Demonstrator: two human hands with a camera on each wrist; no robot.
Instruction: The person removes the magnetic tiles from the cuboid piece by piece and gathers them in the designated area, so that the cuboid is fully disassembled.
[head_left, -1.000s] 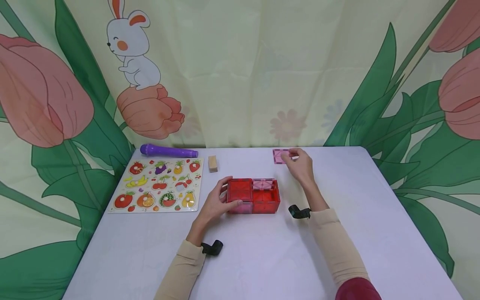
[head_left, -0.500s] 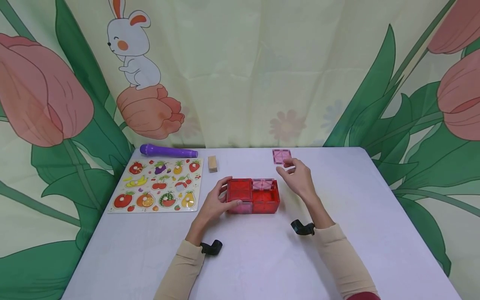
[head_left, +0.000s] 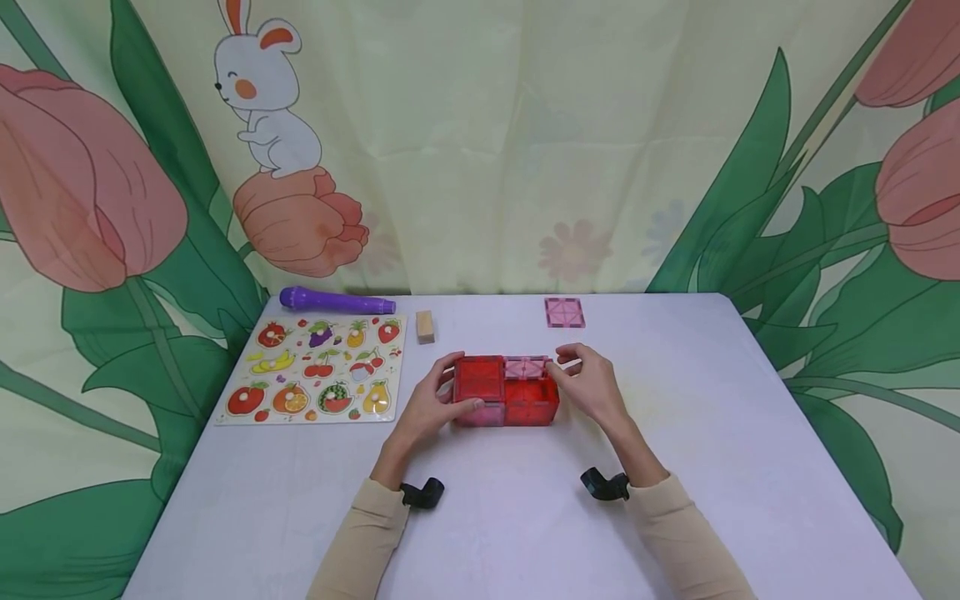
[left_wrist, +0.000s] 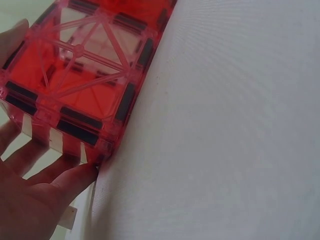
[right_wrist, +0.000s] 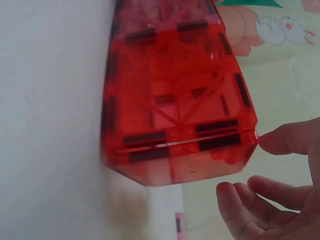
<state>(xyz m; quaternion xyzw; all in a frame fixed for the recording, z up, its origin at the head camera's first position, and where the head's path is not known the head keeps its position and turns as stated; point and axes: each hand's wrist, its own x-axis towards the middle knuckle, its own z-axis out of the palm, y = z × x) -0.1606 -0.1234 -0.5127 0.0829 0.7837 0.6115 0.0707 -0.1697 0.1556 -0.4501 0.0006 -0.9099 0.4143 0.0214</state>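
A two-cube box of translucent red and pink magnetic tiles [head_left: 480,379] stands on the table. In the head view its left half is covered by a red tile, and a pink tile [head_left: 525,367] shows at the back of the right half. My left hand [head_left: 433,404] holds the left end, thumb at the front and fingers around the side and back, as the left wrist view also shows. At the other end, my right hand [head_left: 592,385] has loosely bent fingers apart from the box, its thumb tip right at a top corner [right_wrist: 252,134]. Behind it lies a loose pink magnetic tile [head_left: 564,312].
A fruit puzzle board [head_left: 311,371] lies on the left of the white-covered table [head_left: 517,508]. Behind the board is a purple toy microphone [head_left: 337,301], with a small wooden block [head_left: 425,327] to its right. A printed curtain [head_left: 465,167] hangs along the back edge.
My right hand has drawn back from the loose pink tile, leaving it on the table, and come down to the box's right end. My left hand has stayed on the box.
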